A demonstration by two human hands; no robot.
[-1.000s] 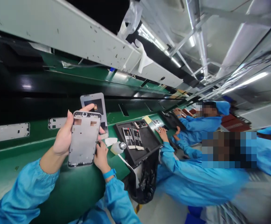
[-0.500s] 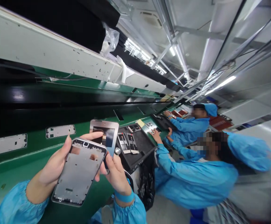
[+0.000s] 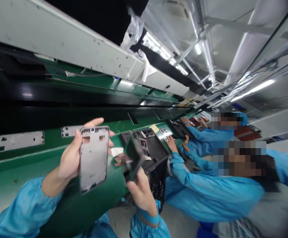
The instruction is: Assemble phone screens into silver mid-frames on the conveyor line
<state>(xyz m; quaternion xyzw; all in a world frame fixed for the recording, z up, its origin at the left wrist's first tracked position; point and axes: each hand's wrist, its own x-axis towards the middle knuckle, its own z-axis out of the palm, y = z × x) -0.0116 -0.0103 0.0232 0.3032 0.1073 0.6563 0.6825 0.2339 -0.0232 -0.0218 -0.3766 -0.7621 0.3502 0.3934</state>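
Observation:
My left hand (image 3: 68, 162) is closed around a grey metal phone frame (image 3: 93, 165), held upright with its cut-outs near the top. Its fingertips show past the frame's right edge. In my right hand (image 3: 144, 193) is a dark, flat phone screen (image 3: 135, 153), tilted and smeared by motion; the thumb lies on the near side and blurred fingers show behind. Between the two hands is a small white piece (image 3: 117, 151); I cannot tell whether it touches my right fingers. Apart from each other, the frame and the screen are both above the green bench.
More phone frames (image 3: 20, 141) lie along the green bench (image 3: 7, 175). A black tray (image 3: 160, 152) with several phone parts sits beyond my right hand. Two co-workers in blue sleeves (image 3: 195, 178) work to the right. A black bag (image 3: 158, 185) hangs below the tray.
My right hand has moved right with the screen, away from the frame, and turned it. My left hand has tilted the frame more upright. The view has shifted slightly left.

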